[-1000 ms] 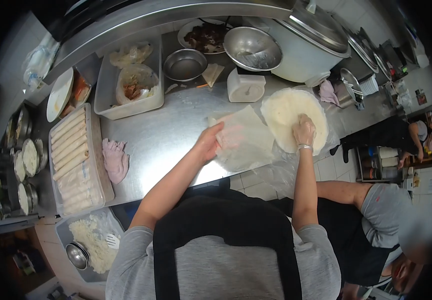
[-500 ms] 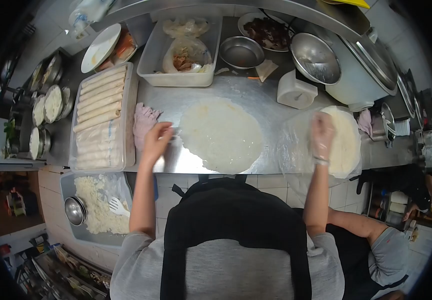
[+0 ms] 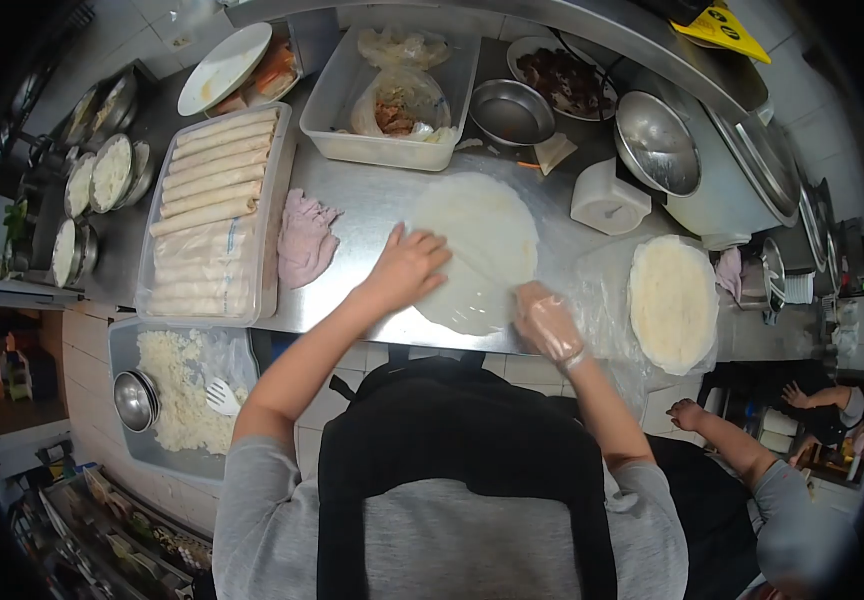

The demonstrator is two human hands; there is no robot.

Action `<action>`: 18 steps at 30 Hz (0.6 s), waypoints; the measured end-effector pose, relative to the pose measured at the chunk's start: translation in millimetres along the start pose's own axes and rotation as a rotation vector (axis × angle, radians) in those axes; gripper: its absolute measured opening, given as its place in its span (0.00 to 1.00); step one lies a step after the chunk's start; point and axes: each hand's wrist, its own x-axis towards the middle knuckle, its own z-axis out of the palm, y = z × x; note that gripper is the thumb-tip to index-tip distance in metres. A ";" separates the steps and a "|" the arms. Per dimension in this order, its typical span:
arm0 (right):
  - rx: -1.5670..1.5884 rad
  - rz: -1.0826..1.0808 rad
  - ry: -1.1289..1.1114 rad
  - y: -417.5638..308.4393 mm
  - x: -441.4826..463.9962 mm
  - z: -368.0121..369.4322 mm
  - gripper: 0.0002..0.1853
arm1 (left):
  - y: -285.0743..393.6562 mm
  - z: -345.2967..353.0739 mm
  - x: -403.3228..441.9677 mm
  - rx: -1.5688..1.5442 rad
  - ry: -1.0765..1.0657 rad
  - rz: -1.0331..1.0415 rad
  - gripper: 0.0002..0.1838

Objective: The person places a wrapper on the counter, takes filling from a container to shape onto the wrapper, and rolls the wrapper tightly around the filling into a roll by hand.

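Observation:
A thin, pale, round wrapper sheet lies on the steel worktop in front of me. My bare left hand rests on its left edge, palm down with fingers stretched out. At the sheet's lower right edge is my right hand, in a clear plastic glove. Its fingers are curled closed on the edge, though the fingertips are partly hidden. A faint crease runs across the sheet between the two hands. Farther right, a stack of round wrapper sheets sits on clear plastic film.
A pink cloth lies left of the sheet, beside a plastic box of long rolls. Behind stand another plastic box, a metal bowl and a white scale. Below left, a tub holds white shreds. A person's arm is at right.
My right hand has moved left from the stack to the sheet's lower right edge. My left hand has moved right onto the sheet. The view has shifted slightly.

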 end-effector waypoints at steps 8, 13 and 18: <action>0.793 -0.097 -0.072 -18.4 65.5 8.4 0.09 | -2.2 -17.4 38.4 0.046 0.371 -0.043 0.19; -0.021 -0.117 0.252 62.9 89.9 -9.5 0.08 | 44.7 5.4 -34.1 -0.052 -0.025 -0.210 0.19; -0.133 -0.037 -0.026 53.7 55.2 -5.4 0.09 | 18.6 13.4 -68.7 0.017 0.176 -0.094 0.23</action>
